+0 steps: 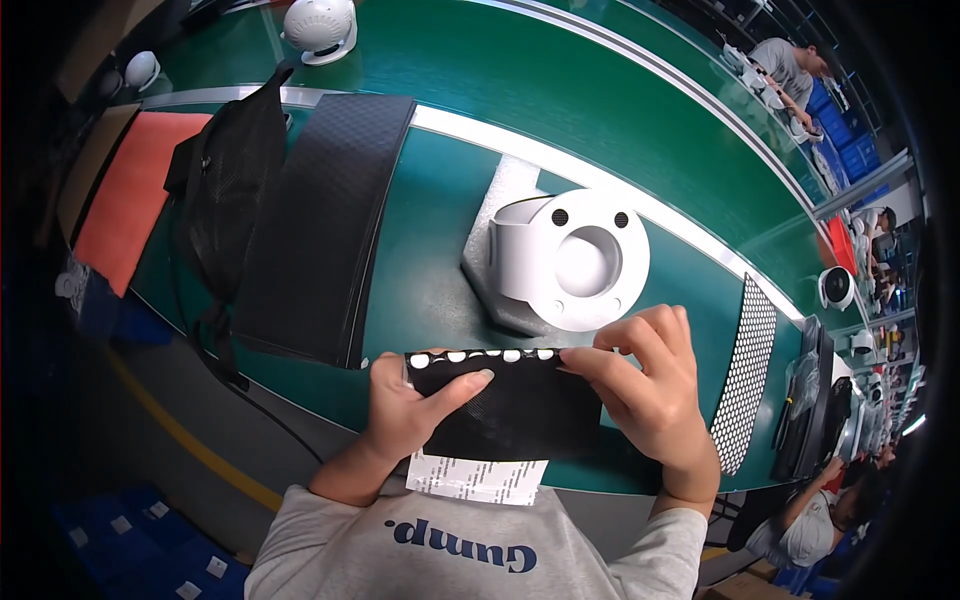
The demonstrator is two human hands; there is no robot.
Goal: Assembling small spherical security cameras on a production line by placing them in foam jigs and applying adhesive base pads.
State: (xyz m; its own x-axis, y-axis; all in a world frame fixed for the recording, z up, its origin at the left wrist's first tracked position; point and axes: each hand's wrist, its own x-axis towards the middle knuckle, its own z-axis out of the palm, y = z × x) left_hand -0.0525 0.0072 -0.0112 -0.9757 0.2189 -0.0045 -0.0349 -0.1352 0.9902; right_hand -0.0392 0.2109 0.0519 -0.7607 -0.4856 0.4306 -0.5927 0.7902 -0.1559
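We hold the black perforated mesh strip (515, 405) flat above the near edge of the green desk (430, 290), and should keep it level and taut (white backing paper (478, 478) hangs beneath). Our left hand (405, 410) pinches its left end, thumb on top; our right hand (650, 385) clamps the right end, just before the white round plastic housing (570, 262).

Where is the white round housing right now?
In the head view the white housing sits mid-table on the green mat, just beyond the black strip held in both hands, right of the black sheets.
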